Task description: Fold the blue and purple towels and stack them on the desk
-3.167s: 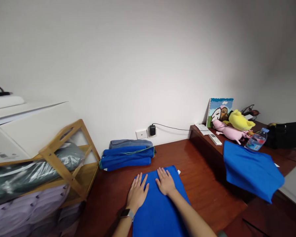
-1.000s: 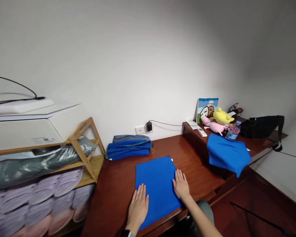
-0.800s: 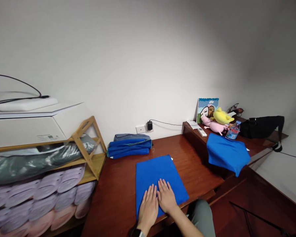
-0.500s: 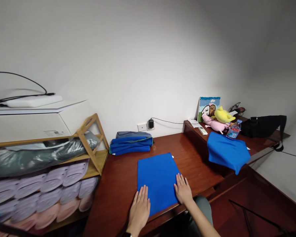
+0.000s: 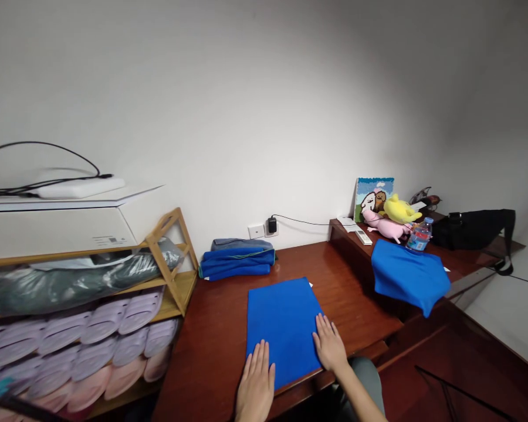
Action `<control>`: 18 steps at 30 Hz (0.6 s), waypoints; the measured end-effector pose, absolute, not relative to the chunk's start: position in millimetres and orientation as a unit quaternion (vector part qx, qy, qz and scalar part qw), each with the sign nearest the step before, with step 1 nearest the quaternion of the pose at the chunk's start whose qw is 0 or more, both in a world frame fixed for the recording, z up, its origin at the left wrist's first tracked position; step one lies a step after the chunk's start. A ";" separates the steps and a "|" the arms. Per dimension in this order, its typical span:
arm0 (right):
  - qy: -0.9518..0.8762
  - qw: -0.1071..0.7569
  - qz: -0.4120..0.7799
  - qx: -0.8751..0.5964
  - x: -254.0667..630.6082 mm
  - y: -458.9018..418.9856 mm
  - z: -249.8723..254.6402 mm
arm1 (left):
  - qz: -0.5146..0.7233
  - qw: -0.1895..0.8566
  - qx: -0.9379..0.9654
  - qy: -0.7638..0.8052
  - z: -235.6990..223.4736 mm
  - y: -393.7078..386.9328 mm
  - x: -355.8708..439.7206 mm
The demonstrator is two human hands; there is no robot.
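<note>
A blue cloth point(image 5: 281, 322), folded into a flat rectangle, lies on the red-brown wooden table point(image 5: 347, 293) in front of me. My left hand point(image 5: 256, 384) rests flat, fingers stretched, on the cloth's near left corner. My right hand point(image 5: 330, 346) lies flat with fingers spread at the cloth's near right edge. Neither hand holds anything. A stack of folded blue cloths point(image 5: 237, 261) sits at the back of the table by the wall.
Another blue cloth point(image 5: 407, 275) hangs over the raised ledge at the right, near a water bottle point(image 5: 418, 235), plush toys point(image 5: 393, 214), a remote and a black bag point(image 5: 470, 227). A wooden shelf point(image 5: 169, 264) with packed bundles and a white box stands at the left.
My hands slid from the cloth's far end to its near end, met at the middle, then spread apart to the near corners. The view shifted slightly.
</note>
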State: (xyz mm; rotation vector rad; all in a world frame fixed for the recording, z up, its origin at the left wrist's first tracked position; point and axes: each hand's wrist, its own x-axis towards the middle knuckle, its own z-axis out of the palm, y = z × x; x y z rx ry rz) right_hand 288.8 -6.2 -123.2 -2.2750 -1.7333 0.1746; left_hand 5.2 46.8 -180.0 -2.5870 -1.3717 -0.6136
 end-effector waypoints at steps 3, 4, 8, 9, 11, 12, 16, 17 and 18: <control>-0.581 0.118 0.066 -0.802 295.3 -8.8 -112.0 | -0.203 0.074 -0.860 -0.462 -171.4 45.5 -1.6; -0.584 0.122 0.060 -0.800 288.2 -6.6 -108.3 | -0.203 0.075 -0.860 -0.462 -165.9 46.3 2.5; -0.642 0.182 0.029 -0.744 232.1 8.6 -104.2 | -0.201 0.066 -0.866 -0.454 -143.5 54.2 35.9; -0.664 0.192 0.034 -0.722 218.7 11.5 -106.5 | -0.194 0.059 -0.871 -0.447 -140.8 56.1 43.1; -0.695 0.197 0.050 -0.690 203.1 13.0 -113.8 | -0.176 0.046 -0.882 -0.435 -141.4 58.1 49.4; -0.699 0.195 0.055 -0.686 202.4 11.4 -118.0 | -0.168 0.042 -0.884 -0.433 -144.6 58.1 47.8; -0.651 0.168 0.053 -0.738 238.8 -4.2 -128.0 | -0.174 0.051 -0.874 -0.452 -164.3 55.1 20.0; -0.632 0.155 0.055 -0.757 251.2 -8.1 -127.2 | -0.176 0.053 -0.869 -0.459 -168.0 54.8 12.6; -0.615 0.141 0.061 -0.773 262.0 -10.7 -124.9 | -0.177 0.053 -0.866 -0.464 -170.1 55.3 7.1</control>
